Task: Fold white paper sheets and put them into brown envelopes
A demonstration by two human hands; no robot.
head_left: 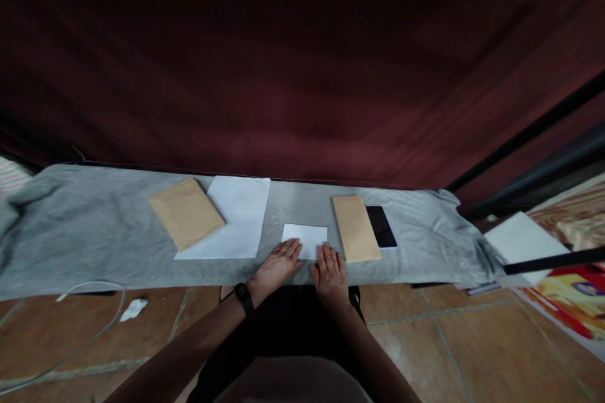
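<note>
A small folded white paper (306, 237) lies on the grey cloth-covered table (85, 239) just ahead of me. My left hand (278, 266), with a black band on its wrist, lies flat with fingers stretched onto the paper's near left corner. My right hand (329, 271) lies flat beside it, fingertips at the paper's near right edge. Neither hand holds anything. A narrow brown envelope (356, 227) sits right of the paper, with a dark phone (380, 226) beside it.
A larger brown envelope (186, 212) rests partly on a white sheet (236, 220) to the left. A dark red curtain (302, 63) hangs behind the table. A white cable (89, 321) and a paper scrap (133, 309) lie on the tiled floor.
</note>
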